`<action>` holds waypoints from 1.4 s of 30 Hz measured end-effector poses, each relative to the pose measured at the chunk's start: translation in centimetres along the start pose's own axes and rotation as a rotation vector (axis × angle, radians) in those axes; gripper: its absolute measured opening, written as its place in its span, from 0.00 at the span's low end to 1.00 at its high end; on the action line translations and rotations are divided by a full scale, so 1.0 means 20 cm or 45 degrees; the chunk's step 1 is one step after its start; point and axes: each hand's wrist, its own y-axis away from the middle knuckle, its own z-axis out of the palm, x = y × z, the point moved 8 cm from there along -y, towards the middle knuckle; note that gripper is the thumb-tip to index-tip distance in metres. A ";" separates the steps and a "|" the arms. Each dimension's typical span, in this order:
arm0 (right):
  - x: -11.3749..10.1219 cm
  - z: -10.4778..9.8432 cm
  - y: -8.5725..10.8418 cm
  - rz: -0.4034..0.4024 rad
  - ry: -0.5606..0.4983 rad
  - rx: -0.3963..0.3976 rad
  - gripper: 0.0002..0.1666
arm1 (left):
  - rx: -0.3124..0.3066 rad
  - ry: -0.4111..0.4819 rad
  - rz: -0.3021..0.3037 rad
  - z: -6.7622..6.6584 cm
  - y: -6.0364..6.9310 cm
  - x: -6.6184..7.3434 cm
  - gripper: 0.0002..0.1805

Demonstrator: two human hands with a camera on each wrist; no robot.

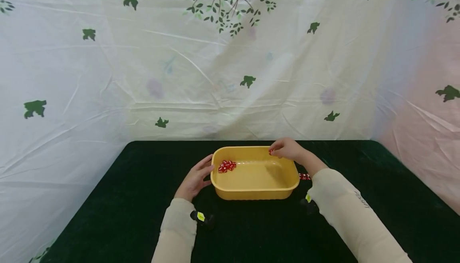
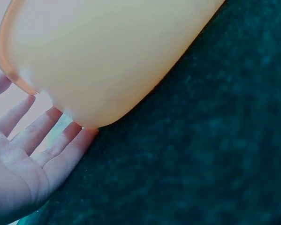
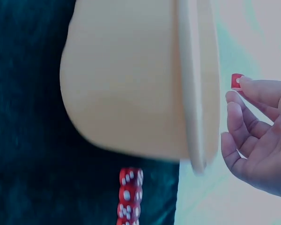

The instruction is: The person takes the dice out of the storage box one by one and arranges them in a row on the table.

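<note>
A yellow rectangular basin [image 1: 256, 195] stands on the dark cloth, with a cluster of red dice [image 1: 227, 166] at the left of its floor. The left hand [image 1: 195, 178] touches the basin's left side with extended fingers; in the left wrist view the fingertips [image 2: 86, 129] meet its outer wall. Over the basin's far right rim, the right hand [image 1: 287, 150] pinches a red die [image 3: 236, 81] between thumb and finger. Its other fingers are loosely curled. Beside the basin's right wall is a row of red dice [image 3: 129, 194] with white pips.
Dark green cloth [image 1: 118, 203] covers the table. Behind it hangs a pale curtain [image 1: 201, 75] with printed leaves and branches. Dark wrist cameras with yellow labels [image 1: 200, 216] sit by both sleeves.
</note>
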 end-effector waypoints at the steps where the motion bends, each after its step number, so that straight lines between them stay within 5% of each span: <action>1: 0.02 -0.02 0.00 0.012 -0.006 0.007 0.13 | 0.002 0.000 -0.003 0.00 0.00 0.00 0.28; 22: 0.37 -0.32 0.23 0.101 -0.017 0.114 0.20 | 0.022 -0.007 0.001 0.00 0.00 0.00 0.28; 42: 0.63 -0.29 0.38 0.215 -0.137 0.049 0.20 | 0.016 -0.019 -0.002 0.00 0.00 0.00 0.27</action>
